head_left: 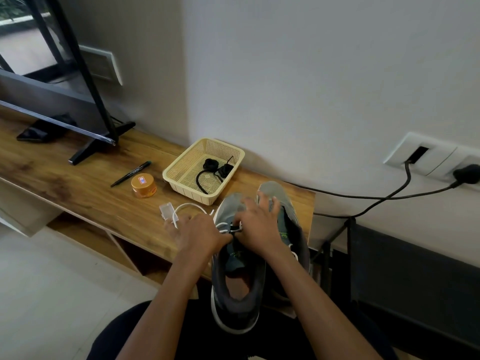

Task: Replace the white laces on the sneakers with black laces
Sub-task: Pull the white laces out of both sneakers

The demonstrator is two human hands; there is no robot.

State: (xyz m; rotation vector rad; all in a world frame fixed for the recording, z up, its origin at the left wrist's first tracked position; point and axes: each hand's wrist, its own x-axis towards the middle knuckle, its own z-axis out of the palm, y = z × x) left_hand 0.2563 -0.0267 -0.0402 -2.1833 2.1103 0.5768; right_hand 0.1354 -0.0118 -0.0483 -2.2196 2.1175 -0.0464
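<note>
Round white lace [187, 205] is part-drawn from the grey mesh sneaker [235, 294] beneath the hands. Coiled black laces [215, 167] wait unthreaded in the cream plastic basket [179, 187] beyond them. Left hand [200, 232] and right hand [259, 227] are blurred, so their grips cannot be determined.

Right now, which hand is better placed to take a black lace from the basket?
Left, probably. The left hand lies beside the sneakers, fingers spread, on the side toward the basket; the right hand reaches across both sneakers, seemingly steadying them.
</note>
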